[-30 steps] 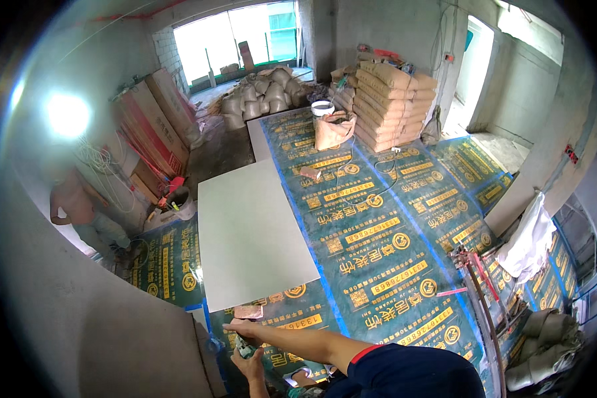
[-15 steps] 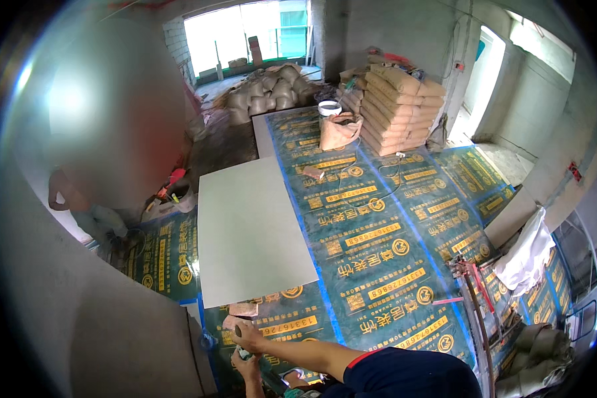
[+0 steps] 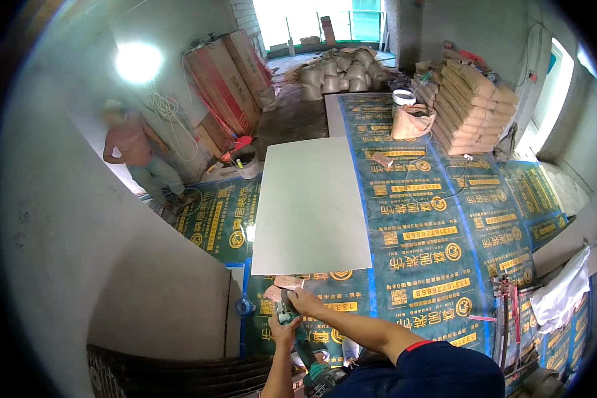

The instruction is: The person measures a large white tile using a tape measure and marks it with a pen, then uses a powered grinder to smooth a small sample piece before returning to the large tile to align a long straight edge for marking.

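Observation:
My left hand (image 3: 282,326) and my right hand (image 3: 302,302) are both closed on a green-and-dark power tool (image 3: 312,355), the right hand nearer its far end. Small pinkish brick-like pieces (image 3: 274,292) lie on the printed floor film just beyond that end. A large pale rectangular board (image 3: 310,212) lies flat a little farther forward, its near edge close to these pieces. The tool's working end is partly hidden by my fingers and too small to make out.
A person (image 3: 129,142) stands at the left by a bucket (image 3: 245,162). Stacked bags (image 3: 471,109), an open sack (image 3: 411,126), grey sacks (image 3: 338,76), leaning cardboard boxes (image 3: 215,86) and cables are farther off. At right are a metal tool (image 3: 507,315) and white cloth (image 3: 560,292).
The view has swung left, so the room appears shifted right in the picture, and the person shows more fully. Both my hands remain on the tool.

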`<state>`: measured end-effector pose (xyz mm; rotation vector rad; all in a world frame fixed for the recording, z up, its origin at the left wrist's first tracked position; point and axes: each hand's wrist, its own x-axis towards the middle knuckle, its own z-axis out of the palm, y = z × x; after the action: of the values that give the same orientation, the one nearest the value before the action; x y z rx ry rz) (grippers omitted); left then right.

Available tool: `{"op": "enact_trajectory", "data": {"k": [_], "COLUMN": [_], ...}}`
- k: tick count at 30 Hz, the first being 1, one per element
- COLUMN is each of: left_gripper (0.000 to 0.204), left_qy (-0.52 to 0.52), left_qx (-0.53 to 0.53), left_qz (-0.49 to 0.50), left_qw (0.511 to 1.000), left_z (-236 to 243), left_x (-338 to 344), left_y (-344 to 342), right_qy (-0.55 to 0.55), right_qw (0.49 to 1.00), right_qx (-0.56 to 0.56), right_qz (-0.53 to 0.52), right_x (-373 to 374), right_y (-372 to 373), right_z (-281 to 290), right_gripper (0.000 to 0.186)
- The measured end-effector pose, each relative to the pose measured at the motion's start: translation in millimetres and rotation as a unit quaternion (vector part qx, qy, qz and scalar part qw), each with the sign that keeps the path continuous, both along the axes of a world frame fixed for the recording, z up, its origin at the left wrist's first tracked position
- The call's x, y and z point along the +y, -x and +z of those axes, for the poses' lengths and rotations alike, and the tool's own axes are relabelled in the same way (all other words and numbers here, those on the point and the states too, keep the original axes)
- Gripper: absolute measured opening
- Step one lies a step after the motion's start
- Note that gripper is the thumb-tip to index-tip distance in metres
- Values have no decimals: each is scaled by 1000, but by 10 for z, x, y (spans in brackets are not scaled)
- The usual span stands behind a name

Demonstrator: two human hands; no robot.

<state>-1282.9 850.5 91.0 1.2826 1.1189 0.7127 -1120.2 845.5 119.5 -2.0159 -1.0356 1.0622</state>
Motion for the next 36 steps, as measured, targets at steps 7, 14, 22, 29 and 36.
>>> {"op": "enact_trajectory", "data": {"k": [7,14,22,29,36], "left_gripper": [58,67,66,75,61], "left_qy": [40,-81,-30,41,-101], "left_qx": [-41,113,76,-92,-62], "left_qz": [15,39,13,66,-40], "left_qw": [998,990,997,993,992], "left_z": [187,228,65,-66,105], "left_x": [-47,-6,93,119,35], "left_y": [-102,-72,-39,-97,-111], "right_qy": [-130,32,122,148,-73], "right_qw": [979,987,933,977,994], "right_qx": [-85,-84,325,99,59], "right_qz": [134,131,-93,-120,55], "right_x": [-6,138,474,630,267], "right_y": [-131,-72,117,303,85], "right_z": [-174,-220,-4,-84,-390], "right_gripper": [40,58,87,83,95]}}
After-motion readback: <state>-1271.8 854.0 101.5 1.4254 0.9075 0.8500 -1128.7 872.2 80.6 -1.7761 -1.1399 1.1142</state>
